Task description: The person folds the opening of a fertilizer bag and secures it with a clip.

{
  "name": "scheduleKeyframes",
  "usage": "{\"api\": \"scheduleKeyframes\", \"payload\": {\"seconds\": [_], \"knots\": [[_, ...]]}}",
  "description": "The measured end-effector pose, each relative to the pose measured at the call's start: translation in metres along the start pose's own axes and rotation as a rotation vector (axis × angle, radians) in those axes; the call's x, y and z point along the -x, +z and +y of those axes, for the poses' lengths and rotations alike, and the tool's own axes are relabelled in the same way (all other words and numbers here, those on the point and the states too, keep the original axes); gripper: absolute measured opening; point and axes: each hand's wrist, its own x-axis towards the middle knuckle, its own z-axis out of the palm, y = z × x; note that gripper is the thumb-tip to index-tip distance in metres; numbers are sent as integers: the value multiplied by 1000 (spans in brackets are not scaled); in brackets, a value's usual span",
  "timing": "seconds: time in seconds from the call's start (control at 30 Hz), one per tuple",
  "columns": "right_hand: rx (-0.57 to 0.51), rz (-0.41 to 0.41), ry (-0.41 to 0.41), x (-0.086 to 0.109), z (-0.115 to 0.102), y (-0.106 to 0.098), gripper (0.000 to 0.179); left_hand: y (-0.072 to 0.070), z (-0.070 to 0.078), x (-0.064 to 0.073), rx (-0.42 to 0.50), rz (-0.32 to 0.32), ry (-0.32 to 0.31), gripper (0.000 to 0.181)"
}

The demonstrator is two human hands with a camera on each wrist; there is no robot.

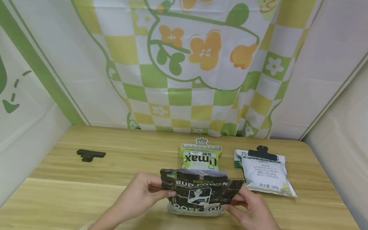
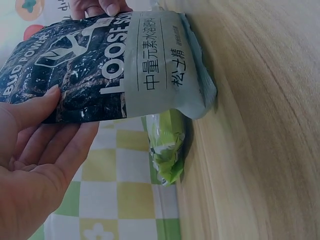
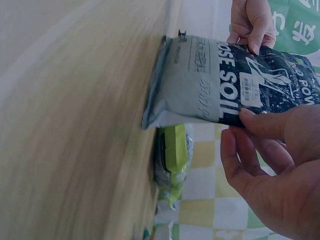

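Both hands hold a black and grey bag of loose soil (image 1: 193,196) upright by its sides, its lower edge close to the wooden table. My left hand (image 1: 141,191) pinches the left side, thumb on the printed front and fingers behind. At the other side my right hand (image 1: 251,210) grips it the same way, thumb near a white barcode label (image 3: 251,90). Behind the bag lies a green packet (image 1: 201,160), partly covered by it, with a white clip (image 1: 201,145) across its far end. In the left wrist view the bag's front print (image 2: 115,55) faces the camera.
A loose black clip (image 1: 90,155) lies at the left of the table (image 1: 49,191). At the right rests a white bag (image 1: 264,175) with a black clip (image 1: 262,153) on its top. A checked curtain (image 1: 198,105) hangs behind the table's back edge.
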Motion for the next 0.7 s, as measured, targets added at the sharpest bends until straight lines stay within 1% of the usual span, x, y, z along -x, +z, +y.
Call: {"api": "scheduleKeyframes", "payload": {"seconds": [0.13,0.2,0.23,0.33,0.4,0.5,0.57,0.63,0.7], "knots": [[76,-10,-48,-1,2,0,48,-1,-1,-1,-42,-10,12,15],[92,-28,-47,-2,2,-1,46,-1,-2,-1,-45,-14,13,16],[96,-36,-42,-2,1,-2,45,-1,-2,0,-38,-15,13,16],[114,-52,7,-3,-1,-4,40,-2,-3,1,-18,-29,14,18],[142,-41,34,-3,-3,-4,40,-2,-3,1,-9,-41,11,19],[166,-17,62,-5,-5,-2,44,-2,-1,1,-34,-56,-12,21],[131,-7,84,-8,-7,0,43,-2,0,0,-52,-60,-26,23],[57,-7,108,-11,-9,2,41,-2,1,0,-66,-66,-32,25],[-33,-1,132,-14,-11,3,33,-2,3,-2,-61,-76,-24,27]]}}
